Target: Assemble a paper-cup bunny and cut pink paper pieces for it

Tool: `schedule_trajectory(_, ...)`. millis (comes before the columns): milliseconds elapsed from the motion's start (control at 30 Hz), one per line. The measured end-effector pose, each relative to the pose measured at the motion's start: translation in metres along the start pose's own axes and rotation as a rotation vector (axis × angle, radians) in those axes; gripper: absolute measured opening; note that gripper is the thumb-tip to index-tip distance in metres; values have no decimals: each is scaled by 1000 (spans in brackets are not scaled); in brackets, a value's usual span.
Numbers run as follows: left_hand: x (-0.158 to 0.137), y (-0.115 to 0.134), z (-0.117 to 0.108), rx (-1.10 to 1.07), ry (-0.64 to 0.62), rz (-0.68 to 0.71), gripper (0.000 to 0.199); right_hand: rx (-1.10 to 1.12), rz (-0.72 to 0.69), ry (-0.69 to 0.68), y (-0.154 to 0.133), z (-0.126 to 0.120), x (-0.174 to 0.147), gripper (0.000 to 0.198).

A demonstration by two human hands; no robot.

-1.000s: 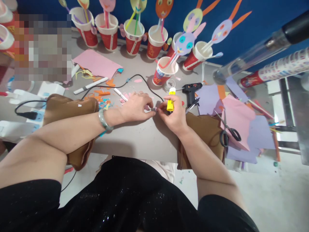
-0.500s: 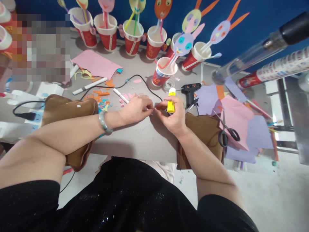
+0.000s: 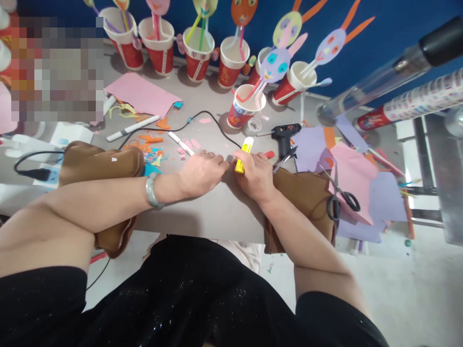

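Note:
My right hand point(image 3: 255, 177) is wrapped round a yellow glue stick point(image 3: 240, 163) with a white end, which leans over the table and points away from me. My left hand point(image 3: 205, 174) lies low on the tabletop with its fingers curled together, their tips almost meeting the bottom of the glue stick. Whatever sits between those fingertips is too small and covered to name. Beyond the left hand lies a white marker point(image 3: 181, 143). A black glue gun point(image 3: 285, 140) rests just past the right hand.
Red paper cups point(image 3: 197, 55) with paper faces on straws line the back. Black-handled scissors point(image 3: 336, 193) lie on pink and purple paper at right. Brown cushions point(image 3: 101, 161) lie under both forearms. A black cable point(image 3: 213, 114) crosses the table. Paper scraps point(image 3: 150, 140) lie at left.
The glue stick has gone from upright to tilted and moved left and down towards the left fingertips. My right hand has turned over with it; the left hand has shifted slightly.

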State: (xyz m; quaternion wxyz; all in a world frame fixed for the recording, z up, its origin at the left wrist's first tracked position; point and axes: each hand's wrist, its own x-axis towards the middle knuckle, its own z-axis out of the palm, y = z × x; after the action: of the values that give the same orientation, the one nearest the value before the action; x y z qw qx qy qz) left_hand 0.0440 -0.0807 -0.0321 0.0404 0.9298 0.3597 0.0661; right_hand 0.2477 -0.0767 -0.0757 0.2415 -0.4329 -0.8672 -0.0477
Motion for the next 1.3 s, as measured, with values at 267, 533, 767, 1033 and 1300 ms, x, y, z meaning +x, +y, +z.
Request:
schedule_trajectory(267, -16, 23, 3, 39, -98, 237, 29, 126, 89, -58, -5, 1, 0, 23)
schedule_trajectory(533, -10, 25, 0, 19, -319, -2, 42, 241, 280, 130, -5, -8, 3, 31)
schedule_trajectory(767, -12, 19, 3, -94, -343, 119, 46, 238, 238, 124, -9, -7, 4, 28)
schedule_trajectory(1033, -19, 19, 16, -162, -203, 577, 21, 219, 121, 24, -8, 1, 2, 29)
schedule_trajectory(1300, -19, 15, 11, -79, 8, 516, 29, 261, 89, -48, -6, -2, 1, 43)
